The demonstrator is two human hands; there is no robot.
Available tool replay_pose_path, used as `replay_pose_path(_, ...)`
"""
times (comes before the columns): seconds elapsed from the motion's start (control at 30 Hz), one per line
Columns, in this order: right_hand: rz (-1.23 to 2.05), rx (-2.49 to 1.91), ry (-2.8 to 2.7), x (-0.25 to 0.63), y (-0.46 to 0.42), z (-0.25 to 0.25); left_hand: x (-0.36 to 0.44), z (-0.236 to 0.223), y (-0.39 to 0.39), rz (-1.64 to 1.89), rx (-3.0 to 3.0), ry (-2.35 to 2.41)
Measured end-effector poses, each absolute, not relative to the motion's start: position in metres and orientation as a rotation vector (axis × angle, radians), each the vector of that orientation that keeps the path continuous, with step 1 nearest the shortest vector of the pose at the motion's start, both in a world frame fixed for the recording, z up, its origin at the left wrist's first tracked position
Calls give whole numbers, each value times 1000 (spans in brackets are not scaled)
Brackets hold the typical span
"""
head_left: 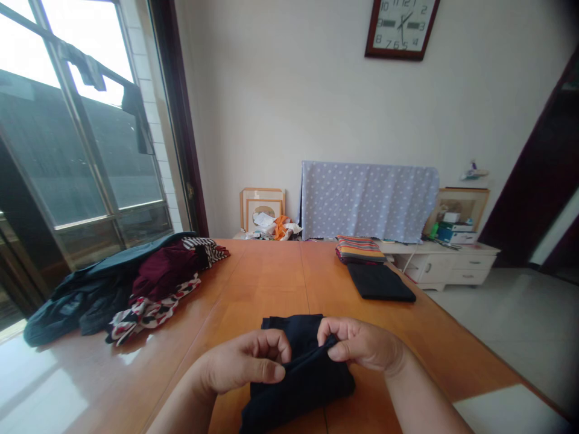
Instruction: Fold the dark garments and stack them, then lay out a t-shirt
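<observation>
Dark garment in loose folds

From my distant seat I see a person's two bare hands, the left hand and the right hand, both with rounded fingertips and a sturdy thumb. Faint creases ring the right wrist. The left forearm and right forearm are also bare, thickening beyond the wrist.
</observation>
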State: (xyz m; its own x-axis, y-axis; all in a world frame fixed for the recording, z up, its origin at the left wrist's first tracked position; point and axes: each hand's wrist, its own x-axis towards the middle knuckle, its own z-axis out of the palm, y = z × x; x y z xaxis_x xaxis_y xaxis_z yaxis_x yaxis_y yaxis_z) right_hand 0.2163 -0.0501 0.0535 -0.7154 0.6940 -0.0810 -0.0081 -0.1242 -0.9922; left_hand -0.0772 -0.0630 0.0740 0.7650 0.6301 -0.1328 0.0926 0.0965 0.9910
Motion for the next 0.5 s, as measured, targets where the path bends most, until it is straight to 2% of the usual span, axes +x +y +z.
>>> replay_pose_path(0.2, 1898, -681, -1590, 218, -45, 43, -72, 60, -56, 622, 1417, 611)
replay_pose_path(0.4, 1906, -646, -1378, 213, -46, 46, -67, 47, -49, 475, 1208, 725)
replay_pose_path(0.5, 1770, -767, -1193, 201, -34, 35, -64, 48, -44, 490, 1146, 829)
